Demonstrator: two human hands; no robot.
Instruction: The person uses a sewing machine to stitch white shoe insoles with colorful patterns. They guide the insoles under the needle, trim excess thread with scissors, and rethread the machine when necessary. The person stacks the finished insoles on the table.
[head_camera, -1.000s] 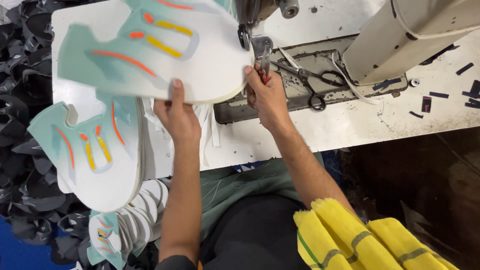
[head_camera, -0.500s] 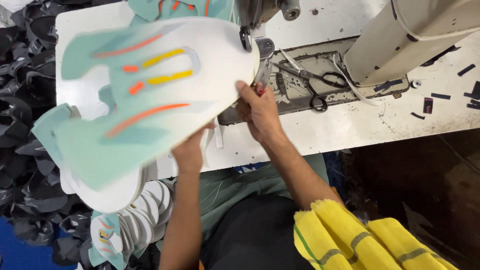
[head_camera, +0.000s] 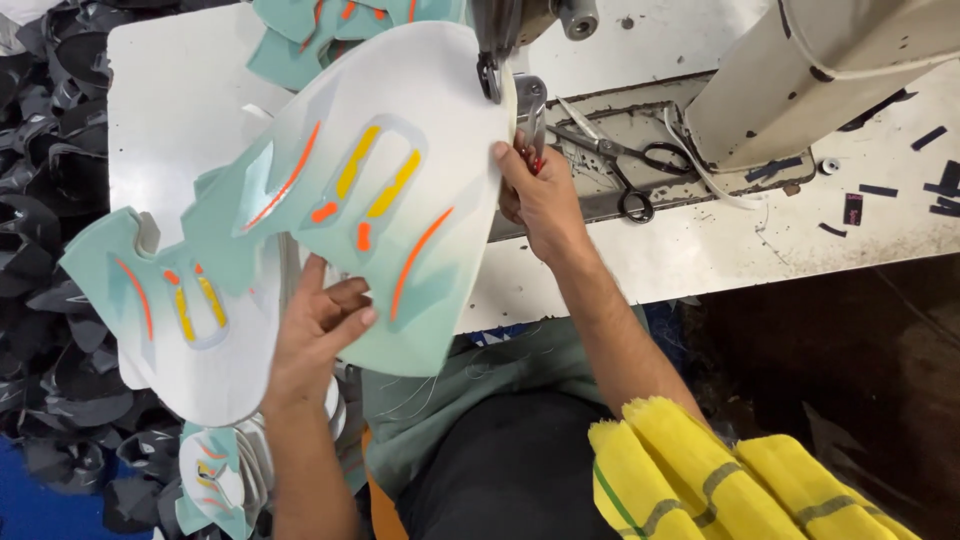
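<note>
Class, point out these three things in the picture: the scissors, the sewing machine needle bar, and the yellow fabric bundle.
scissors (head_camera: 628, 172), head view, on the pivot between blades and handles.
sewing machine needle bar (head_camera: 489, 75), head view, on its lower clamp.
yellow fabric bundle (head_camera: 720, 480), head view, on its middle fold.
</note>
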